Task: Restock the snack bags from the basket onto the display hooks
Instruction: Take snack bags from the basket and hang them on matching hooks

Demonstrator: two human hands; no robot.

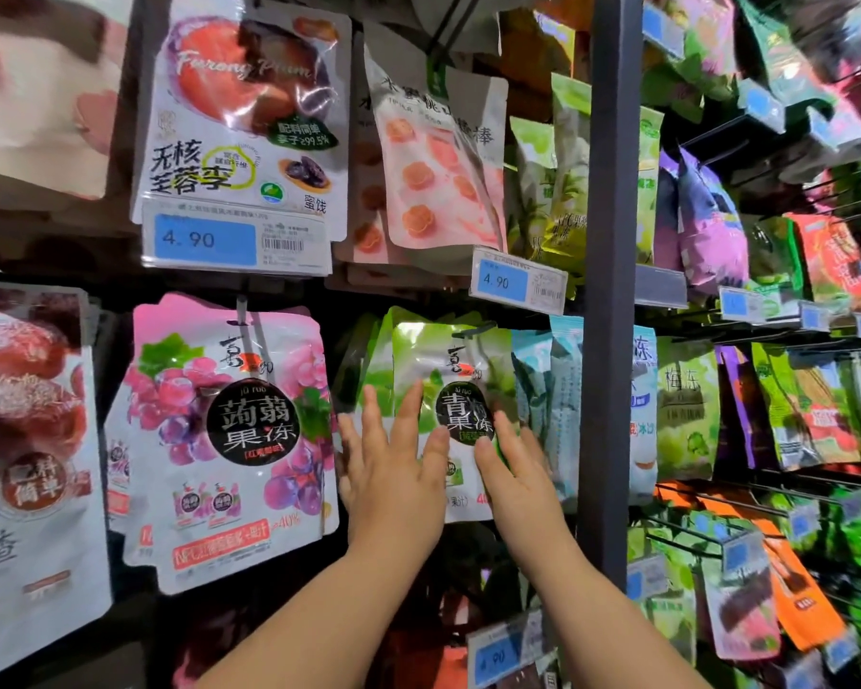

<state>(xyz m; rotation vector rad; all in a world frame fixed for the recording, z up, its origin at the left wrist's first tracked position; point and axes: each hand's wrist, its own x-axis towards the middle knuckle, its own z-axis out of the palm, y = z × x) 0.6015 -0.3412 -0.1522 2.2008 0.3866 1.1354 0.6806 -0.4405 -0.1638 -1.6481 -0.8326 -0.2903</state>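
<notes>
Green, glossy foil: the flat jelly pouch (461,360) hangs on display just right of a pink grape pouch (225,430). I see my left hand (393,474) and right hand (515,474) laid flat against it, fingers straight, gripping nothing.

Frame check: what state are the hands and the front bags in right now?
green jelly bag: hanging, front of its row.
left hand: open, flat on it.
right hand: open, fingers touching it.
pink grape bag: hanging.
plum bag: hanging, untouched.
</notes>
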